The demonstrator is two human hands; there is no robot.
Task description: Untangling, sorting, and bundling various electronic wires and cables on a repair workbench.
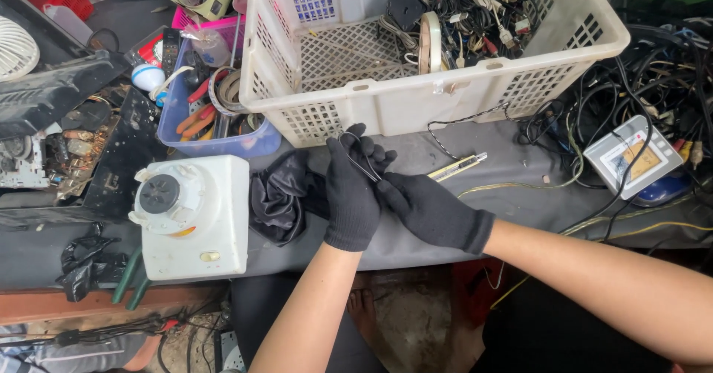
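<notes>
Both my hands wear black gloves and meet over the grey bench top (pixel 445 217). My left hand (pixel 353 195) is raised with fingers curled around a thin black wire (pixel 359 160) that loops over its fingertips. My right hand (pixel 432 209) pinches the same wire where it comes down at the left hand's side. A crumpled black cloth (pixel 278 195) lies just left of the hands. A yellow utility knife (pixel 457 166) rests on the bench just beyond my right hand.
A large white lattice basket (pixel 416 98) of tangled cables stands behind the hands. A white appliance base (pixel 193 213) sits at left, with a blue tool tray (pixel 223 139) behind it. A small white meter-like box (pixel 631 157) and many cables lie at right.
</notes>
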